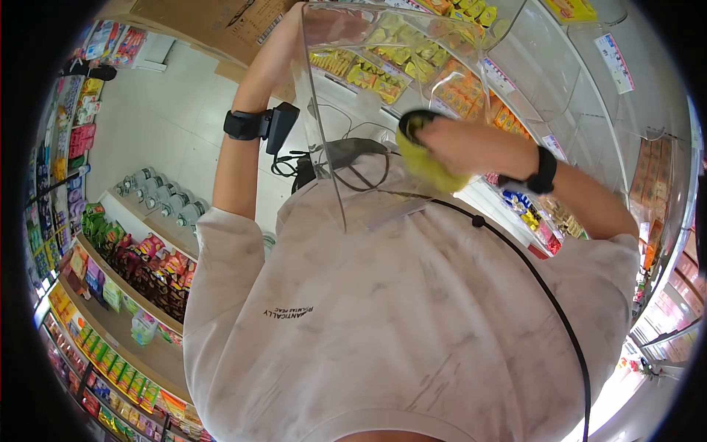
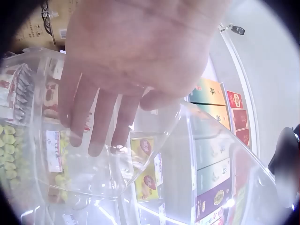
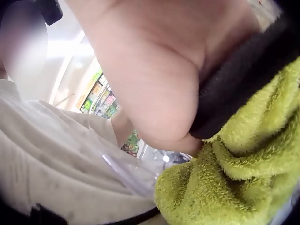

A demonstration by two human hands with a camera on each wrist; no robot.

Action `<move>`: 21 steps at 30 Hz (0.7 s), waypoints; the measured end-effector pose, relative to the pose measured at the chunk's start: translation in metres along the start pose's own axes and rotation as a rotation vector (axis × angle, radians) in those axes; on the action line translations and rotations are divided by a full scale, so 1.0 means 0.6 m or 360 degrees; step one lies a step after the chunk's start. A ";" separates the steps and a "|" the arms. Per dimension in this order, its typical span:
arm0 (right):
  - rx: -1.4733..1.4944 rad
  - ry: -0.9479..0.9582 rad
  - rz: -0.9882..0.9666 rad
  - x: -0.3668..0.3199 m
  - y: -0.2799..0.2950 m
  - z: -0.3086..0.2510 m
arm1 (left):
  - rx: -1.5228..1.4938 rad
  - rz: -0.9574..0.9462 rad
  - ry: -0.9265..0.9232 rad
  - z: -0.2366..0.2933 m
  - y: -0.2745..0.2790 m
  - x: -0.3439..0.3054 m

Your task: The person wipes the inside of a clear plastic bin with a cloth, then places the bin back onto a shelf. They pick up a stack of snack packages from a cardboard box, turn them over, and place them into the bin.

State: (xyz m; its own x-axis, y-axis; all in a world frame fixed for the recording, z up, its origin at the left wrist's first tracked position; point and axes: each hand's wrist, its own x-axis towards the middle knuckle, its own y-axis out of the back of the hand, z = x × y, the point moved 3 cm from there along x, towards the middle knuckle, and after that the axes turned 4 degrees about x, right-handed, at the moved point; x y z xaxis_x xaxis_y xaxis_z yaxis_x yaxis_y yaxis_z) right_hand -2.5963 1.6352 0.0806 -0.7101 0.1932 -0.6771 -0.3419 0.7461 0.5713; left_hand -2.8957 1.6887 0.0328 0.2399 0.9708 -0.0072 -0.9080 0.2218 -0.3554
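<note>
Now, green cloth (image 1: 431,166) against the clear bin (image 1: 346,96).

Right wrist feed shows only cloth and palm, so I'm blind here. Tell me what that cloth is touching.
Observer: In the head view, the right hand presses the yellow-green cloth against a clear bin.
Operator: Report the other hand.
Observer: The left hand holds that bin's upper wall, fingers spread on the plastic.
Operator: Describe the surroundings.
Observer: Shop shelves of packaged snacks stand around the person.
</note>
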 end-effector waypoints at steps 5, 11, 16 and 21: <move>0.0060 0.0224 0.0051 0.001 -0.051 -0.024 | 0.0188 0.0327 0.0066 -0.036 0.040 0.005; 0.0148 0.0350 -0.0078 0.049 -0.050 -0.109 | 0.0329 0.0111 -0.0024 -0.008 0.013 0.016; 0.0276 0.0643 0.0084 0.097 -0.030 -0.179 | 0.0095 -0.0296 0.0077 0.017 -0.015 0.020; 0.0509 0.0686 -0.0026 0.128 -0.012 -0.181 | 0.0173 -0.0060 0.0051 0.005 0.010 0.020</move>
State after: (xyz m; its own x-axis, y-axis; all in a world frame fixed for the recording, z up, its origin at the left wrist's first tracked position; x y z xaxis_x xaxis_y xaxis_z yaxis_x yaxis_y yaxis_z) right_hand -2.7154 1.5753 0.0746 -0.9175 -0.0491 -0.3947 -0.1982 0.9167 0.3468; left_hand -2.8994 1.7019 0.0335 0.2840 0.9585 -0.0259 -0.9296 0.2686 -0.2524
